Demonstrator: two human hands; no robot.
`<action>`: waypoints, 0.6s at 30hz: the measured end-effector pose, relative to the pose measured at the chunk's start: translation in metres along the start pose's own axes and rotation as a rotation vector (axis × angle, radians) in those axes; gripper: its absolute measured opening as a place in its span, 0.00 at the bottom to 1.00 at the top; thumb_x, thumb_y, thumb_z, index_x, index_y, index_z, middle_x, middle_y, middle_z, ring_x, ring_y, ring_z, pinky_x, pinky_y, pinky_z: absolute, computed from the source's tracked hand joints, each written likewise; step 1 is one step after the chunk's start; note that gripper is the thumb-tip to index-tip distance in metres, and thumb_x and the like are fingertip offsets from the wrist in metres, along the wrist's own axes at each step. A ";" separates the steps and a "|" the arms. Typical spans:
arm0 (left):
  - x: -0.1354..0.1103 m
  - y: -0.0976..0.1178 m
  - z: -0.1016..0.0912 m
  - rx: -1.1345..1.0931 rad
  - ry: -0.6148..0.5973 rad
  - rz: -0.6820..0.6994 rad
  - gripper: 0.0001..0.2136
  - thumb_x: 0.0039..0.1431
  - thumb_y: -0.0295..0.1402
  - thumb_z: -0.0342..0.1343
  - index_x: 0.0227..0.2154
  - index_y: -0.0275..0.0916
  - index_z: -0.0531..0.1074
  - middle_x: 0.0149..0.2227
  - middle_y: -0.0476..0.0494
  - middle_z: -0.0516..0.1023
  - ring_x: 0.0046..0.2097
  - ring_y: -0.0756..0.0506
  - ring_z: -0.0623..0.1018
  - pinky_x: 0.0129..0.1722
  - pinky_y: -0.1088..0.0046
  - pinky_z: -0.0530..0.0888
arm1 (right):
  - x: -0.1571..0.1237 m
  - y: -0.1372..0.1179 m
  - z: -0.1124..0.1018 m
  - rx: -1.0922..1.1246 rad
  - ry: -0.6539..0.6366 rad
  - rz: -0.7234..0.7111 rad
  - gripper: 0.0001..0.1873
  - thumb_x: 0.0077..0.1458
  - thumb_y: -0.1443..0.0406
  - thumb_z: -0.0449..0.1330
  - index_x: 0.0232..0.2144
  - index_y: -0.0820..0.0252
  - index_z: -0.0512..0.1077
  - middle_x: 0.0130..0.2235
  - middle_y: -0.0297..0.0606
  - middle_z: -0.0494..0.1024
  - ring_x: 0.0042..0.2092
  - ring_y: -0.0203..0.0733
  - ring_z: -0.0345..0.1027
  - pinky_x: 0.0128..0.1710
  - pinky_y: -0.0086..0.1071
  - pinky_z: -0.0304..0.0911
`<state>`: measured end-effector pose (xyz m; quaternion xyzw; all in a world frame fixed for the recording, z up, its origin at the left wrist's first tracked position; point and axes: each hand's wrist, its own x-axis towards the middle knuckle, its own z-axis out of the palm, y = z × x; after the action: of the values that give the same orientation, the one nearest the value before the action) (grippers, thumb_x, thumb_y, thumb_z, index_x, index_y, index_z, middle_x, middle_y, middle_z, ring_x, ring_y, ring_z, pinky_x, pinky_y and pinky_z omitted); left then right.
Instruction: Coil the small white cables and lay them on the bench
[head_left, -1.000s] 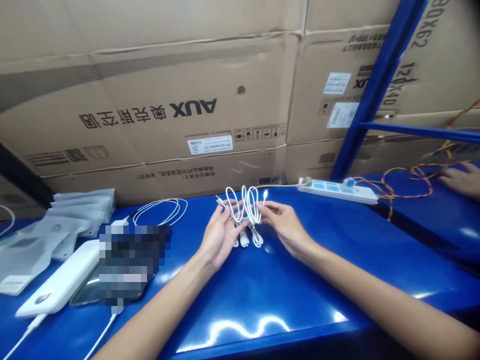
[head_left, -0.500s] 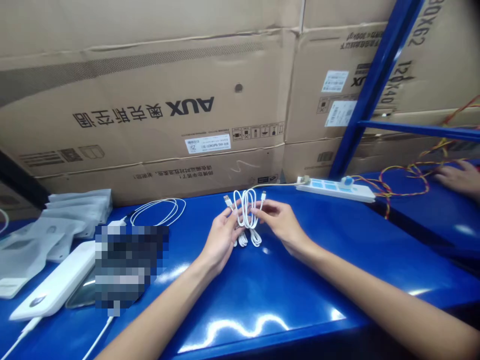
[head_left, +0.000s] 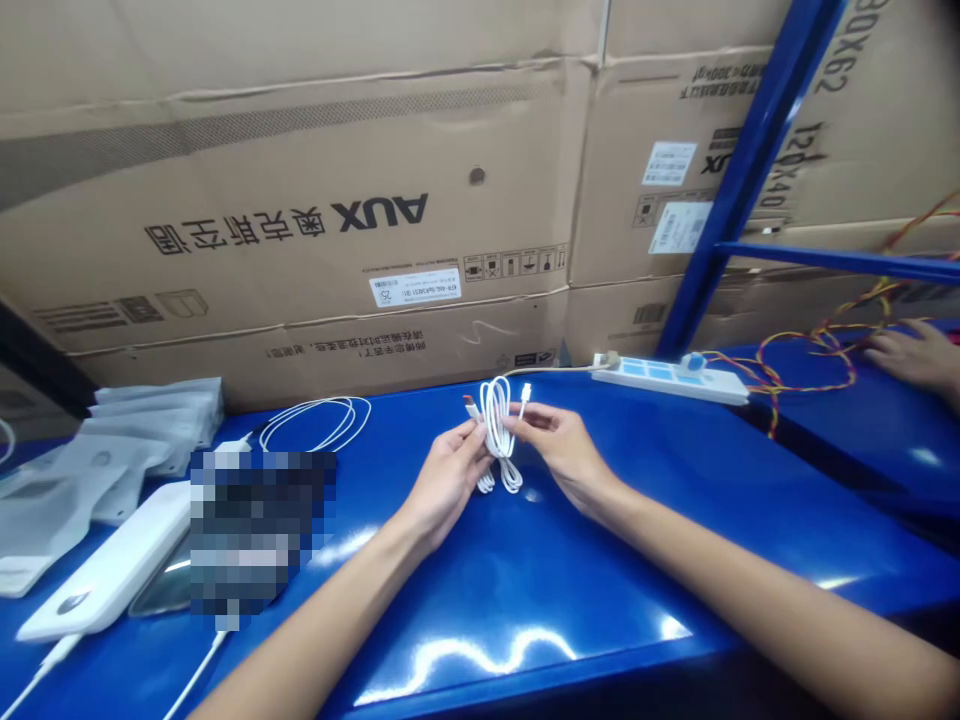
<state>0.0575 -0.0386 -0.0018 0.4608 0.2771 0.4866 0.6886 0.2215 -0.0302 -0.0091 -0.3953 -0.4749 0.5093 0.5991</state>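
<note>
A coiled white charging cable (head_left: 495, 418) stands upright between my two hands above the blue tabletop. Its USB plug (head_left: 470, 404), orange inside the metal shell, sticks up on the left of the loops. The slimmer white plug (head_left: 526, 393) points up on the right. My left hand (head_left: 454, 475) is closed on the left side of the coil, thumb against the loops. My right hand (head_left: 559, 440) pinches the right side between thumb and fingers. Lower loops (head_left: 511, 476) hang below the fingers, close to the table; whether they touch it I cannot tell.
At left lie grey-white packets (head_left: 161, 425), a white power bank (head_left: 112, 565), a partly blurred-out dark device (head_left: 255, 540) and another white cable (head_left: 322, 425). A power strip (head_left: 671, 378) lies behind, near cardboard boxes (head_left: 300, 200). Another person's hand (head_left: 911, 355) is beside red-yellow wires (head_left: 814, 355).
My left hand has shifted slightly right, and the loops are bunched closer together. The USB plug has moved right and turned, so its orange inside shows. My right hand stays nearly still.
</note>
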 end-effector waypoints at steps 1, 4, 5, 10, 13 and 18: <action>0.000 0.000 0.000 0.004 -0.009 0.004 0.16 0.62 0.41 0.66 0.48 0.38 0.83 0.52 0.37 0.83 0.55 0.41 0.80 0.57 0.67 0.74 | 0.000 0.000 0.000 -0.001 0.002 -0.004 0.24 0.42 0.52 0.78 0.39 0.59 0.84 0.41 0.44 0.87 0.45 0.54 0.81 0.53 0.47 0.73; -0.001 0.000 0.001 0.064 -0.007 0.028 0.17 0.63 0.42 0.65 0.50 0.39 0.82 0.54 0.38 0.82 0.55 0.41 0.80 0.57 0.66 0.74 | 0.001 0.002 0.000 -0.013 0.023 -0.027 0.26 0.40 0.53 0.79 0.40 0.60 0.83 0.40 0.44 0.87 0.45 0.54 0.81 0.51 0.47 0.74; -0.001 0.000 0.002 0.090 0.003 0.039 0.17 0.63 0.42 0.65 0.51 0.39 0.82 0.54 0.38 0.82 0.55 0.41 0.80 0.57 0.65 0.74 | 0.001 0.002 0.000 -0.019 0.028 -0.037 0.26 0.39 0.53 0.79 0.40 0.59 0.83 0.40 0.44 0.87 0.45 0.54 0.81 0.50 0.46 0.75; -0.001 -0.001 0.003 0.136 0.081 0.063 0.18 0.61 0.42 0.67 0.51 0.39 0.82 0.53 0.37 0.83 0.53 0.40 0.82 0.57 0.62 0.75 | 0.001 0.002 0.001 -0.057 0.022 -0.084 0.23 0.41 0.51 0.78 0.36 0.58 0.83 0.38 0.42 0.86 0.43 0.53 0.81 0.47 0.44 0.75; -0.002 -0.001 0.004 0.147 0.105 0.068 0.19 0.60 0.43 0.68 0.51 0.39 0.83 0.52 0.37 0.84 0.52 0.40 0.82 0.57 0.61 0.76 | 0.000 0.001 0.002 -0.072 0.024 -0.094 0.22 0.43 0.50 0.77 0.35 0.58 0.83 0.37 0.42 0.86 0.42 0.52 0.81 0.45 0.43 0.74; -0.002 -0.001 0.006 0.151 0.099 0.088 0.18 0.59 0.43 0.68 0.48 0.40 0.84 0.53 0.38 0.84 0.52 0.40 0.82 0.56 0.61 0.77 | -0.002 -0.003 0.003 -0.072 -0.028 -0.051 0.22 0.45 0.49 0.76 0.36 0.58 0.83 0.39 0.43 0.86 0.41 0.51 0.80 0.46 0.43 0.74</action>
<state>0.0620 -0.0427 -0.0007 0.4986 0.3264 0.5161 0.6153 0.2195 -0.0327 -0.0056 -0.3972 -0.5112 0.4819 0.5905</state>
